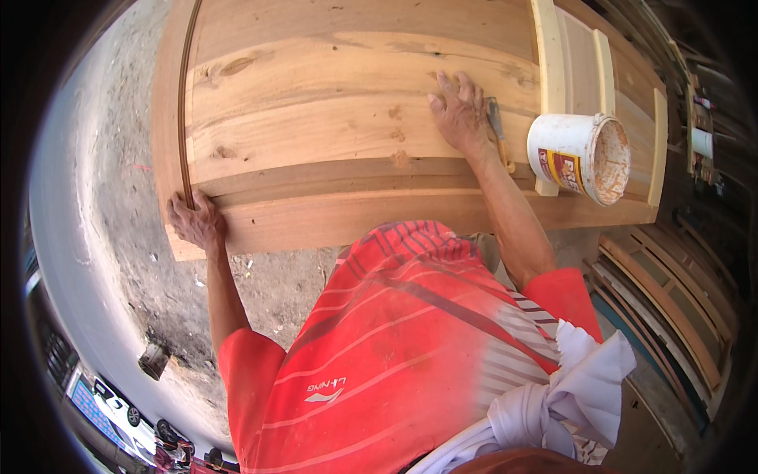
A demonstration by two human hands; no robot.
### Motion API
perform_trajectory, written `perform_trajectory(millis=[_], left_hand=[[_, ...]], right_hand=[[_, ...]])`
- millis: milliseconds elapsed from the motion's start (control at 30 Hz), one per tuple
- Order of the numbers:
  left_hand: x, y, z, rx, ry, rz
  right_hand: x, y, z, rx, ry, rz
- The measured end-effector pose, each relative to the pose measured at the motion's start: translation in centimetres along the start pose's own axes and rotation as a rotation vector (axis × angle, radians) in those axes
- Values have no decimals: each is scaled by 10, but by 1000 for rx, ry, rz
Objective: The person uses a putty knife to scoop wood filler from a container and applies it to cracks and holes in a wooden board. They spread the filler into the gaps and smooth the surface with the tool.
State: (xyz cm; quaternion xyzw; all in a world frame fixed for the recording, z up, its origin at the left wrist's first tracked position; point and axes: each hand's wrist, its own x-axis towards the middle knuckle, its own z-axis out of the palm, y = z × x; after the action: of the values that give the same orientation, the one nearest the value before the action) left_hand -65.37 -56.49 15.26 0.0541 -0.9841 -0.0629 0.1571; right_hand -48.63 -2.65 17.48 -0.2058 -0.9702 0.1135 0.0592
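Note:
Before me lies a large framed wooden panel (pixel 331 130) with visible knots and grain. My left hand (pixel 198 220) rests on its near left corner, fingers bent over a dark grooved strip (pixel 188 89); whether it grips the wood is unclear. My right hand (pixel 465 118) lies spread on the boards, palm down, with nothing seen in it. Close beside that hand is a putty knife (pixel 496 127) with a yellowish handle, partly hidden by the wrist. Orange-brown smudges (pixel 400 158) mark the boards left of my right forearm.
A white plastic bucket (pixel 553 142), smeared orange-brown inside, is on the panel's right part by pale wooden battens (pixel 548 65). Wooden frames (pixel 669 302) are stacked at the lower right. Dirt ground (pixel 124 178) and a road with a white car (pixel 121 415) lie at left.

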Motion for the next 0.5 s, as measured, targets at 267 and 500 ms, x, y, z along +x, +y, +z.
perform_trajectory(millis=[267, 500], left_hand=[[1, -4, 3, 14, 24, 33], [0, -5, 4, 26, 15, 36]], right_hand=[[-2, -4, -3, 85, 3, -15], [-7, -7, -4, 2, -42, 41]])
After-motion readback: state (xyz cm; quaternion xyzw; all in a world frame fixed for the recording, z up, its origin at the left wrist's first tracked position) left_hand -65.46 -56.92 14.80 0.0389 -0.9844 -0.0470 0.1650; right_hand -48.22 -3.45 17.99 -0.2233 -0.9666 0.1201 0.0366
